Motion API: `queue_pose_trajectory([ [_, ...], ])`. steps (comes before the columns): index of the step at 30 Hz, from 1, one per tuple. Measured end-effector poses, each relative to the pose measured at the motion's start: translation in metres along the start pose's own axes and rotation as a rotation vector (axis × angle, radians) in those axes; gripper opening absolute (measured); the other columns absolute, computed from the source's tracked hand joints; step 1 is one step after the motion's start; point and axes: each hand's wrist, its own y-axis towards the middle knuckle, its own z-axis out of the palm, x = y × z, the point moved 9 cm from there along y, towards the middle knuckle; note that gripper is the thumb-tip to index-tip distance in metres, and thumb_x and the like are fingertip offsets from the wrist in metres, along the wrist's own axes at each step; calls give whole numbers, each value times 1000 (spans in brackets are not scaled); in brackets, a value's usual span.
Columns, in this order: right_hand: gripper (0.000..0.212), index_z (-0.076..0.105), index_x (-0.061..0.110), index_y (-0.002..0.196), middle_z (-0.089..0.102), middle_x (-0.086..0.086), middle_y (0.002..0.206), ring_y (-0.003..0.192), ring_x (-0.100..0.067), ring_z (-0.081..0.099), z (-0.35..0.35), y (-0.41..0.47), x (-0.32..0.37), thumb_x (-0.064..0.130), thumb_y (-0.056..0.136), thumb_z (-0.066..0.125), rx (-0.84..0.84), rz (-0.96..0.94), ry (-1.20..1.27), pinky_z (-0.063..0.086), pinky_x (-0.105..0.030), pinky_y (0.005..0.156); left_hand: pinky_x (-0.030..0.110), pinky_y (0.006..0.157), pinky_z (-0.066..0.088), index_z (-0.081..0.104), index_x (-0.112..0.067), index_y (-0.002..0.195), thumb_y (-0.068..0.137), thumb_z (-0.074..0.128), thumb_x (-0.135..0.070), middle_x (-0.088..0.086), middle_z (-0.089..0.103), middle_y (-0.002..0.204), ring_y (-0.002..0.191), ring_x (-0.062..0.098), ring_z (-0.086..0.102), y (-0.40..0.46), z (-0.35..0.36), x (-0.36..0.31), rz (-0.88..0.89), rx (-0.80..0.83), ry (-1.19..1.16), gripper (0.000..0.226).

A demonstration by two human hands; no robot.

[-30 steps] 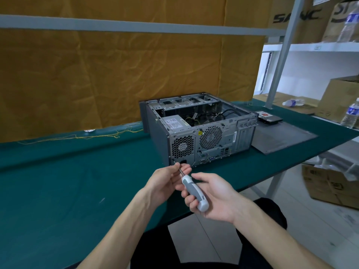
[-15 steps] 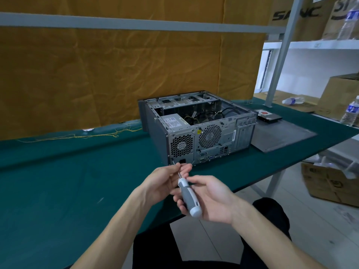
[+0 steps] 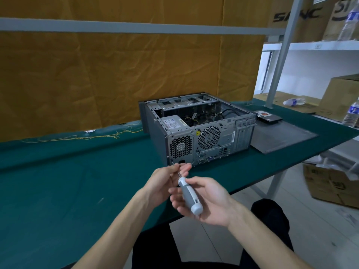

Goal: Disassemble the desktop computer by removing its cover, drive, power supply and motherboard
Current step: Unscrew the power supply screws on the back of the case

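**A:** Where does the job stand?

**B:** I see the computer case [image 3: 196, 131] at the centre of the frame, lying on a green table [image 3: 58, 191] with its top open. The cover [image 3: 285, 135] is already off, I judge: a flat dark panel lies on the table just right of the case. A drive [image 3: 267, 117] lies beyond that panel, so that step looks done too. The power supply [image 3: 172, 122] is still inside, at the case's left rear corner. I cannot make out the motherboard under the cables, so I take both as left to do.

**A:** And the hands?

**B:** Both are low in the centre, close together, in front of the case's rear face. My right hand [image 3: 209, 200] is wrapped around the grey handle of a screwdriver [image 3: 189, 195]. My left hand [image 3: 165, 181] pinches the shaft near its tip, which points at the lower left corner of the rear panel. Whether the tip sits in a screw, I cannot tell.

**A:** Anything around or in the way?

**B:** Loose yellow thread [image 3: 81, 135] trails across the table at the left. Cardboard boxes [image 3: 330, 183] sit on the floor at the lower right, and water bottles [image 3: 352, 113] on shelves at the right edge. Nothing blocks the rear panel except my own fingers.
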Motion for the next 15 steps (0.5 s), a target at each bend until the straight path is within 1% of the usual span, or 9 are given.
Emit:
queue_pose_trajectory([
  [1,36,64,-8,109,68,-20,90,75,-27,71,0,-1,4,25,101,53,-24,-23,-26,60,-33,59,20,39,49,60,6,125,107,46,-13,9,77,98,57,13,70,-1,1,0,-5,0,35,30],
  [2,30,63,-7,108,68,-19,85,71,-25,70,-3,-1,8,20,101,53,-80,-54,-102,58,-30,56,21,42,50,60,7,124,107,47,-14,9,78,96,59,14,71,-2,1,-1,8,-14,92,30],
  [4,21,62,-4,104,69,-17,76,63,-23,69,-8,0,15,16,100,59,-225,-132,-363,56,-29,52,23,56,58,64,11,115,102,57,-11,15,78,99,74,17,76,-1,-3,-7,73,-76,196,26],
  [6,19,63,-3,102,69,-16,71,59,-23,67,-13,0,20,15,97,64,-343,-193,-569,54,-30,50,22,60,58,65,13,111,97,64,-4,19,77,100,78,17,76,-1,-5,-8,94,-99,200,22],
  [8,23,64,-1,102,67,-14,71,57,-21,65,-15,1,16,20,96,68,-341,-187,-530,53,-29,51,22,57,57,62,13,117,99,59,0,21,76,105,78,17,76,0,-4,-5,61,-59,128,23],
  [10,33,63,-3,105,66,-16,79,64,-22,66,-7,-1,4,29,100,62,-172,-70,-258,57,-31,56,20,49,54,61,11,123,103,51,-3,17,75,112,76,14,76,-2,0,-2,-1,-7,74,26],
  [12,40,63,-8,108,66,-21,89,72,-27,68,2,-6,0,30,103,52,-36,5,-75,60,-34,62,21,49,55,60,9,125,106,46,-6,15,74,116,79,14,77,-2,2,-1,-46,30,13,29],
  [13,38,62,-9,109,67,-22,89,72,-27,69,0,-7,2,27,103,51,-52,2,-107,60,-35,61,21,53,56,60,10,124,105,45,-5,16,74,116,80,15,77,-3,2,0,-53,30,-8,28],
  [15,28,63,-6,103,69,-21,81,64,-28,69,-13,-6,12,21,101,58,-240,-95,-425,57,-34,55,22,58,58,62,12,119,103,52,-3,19,75,109,83,19,77,-1,-4,-5,-2,-41,65,24],
])
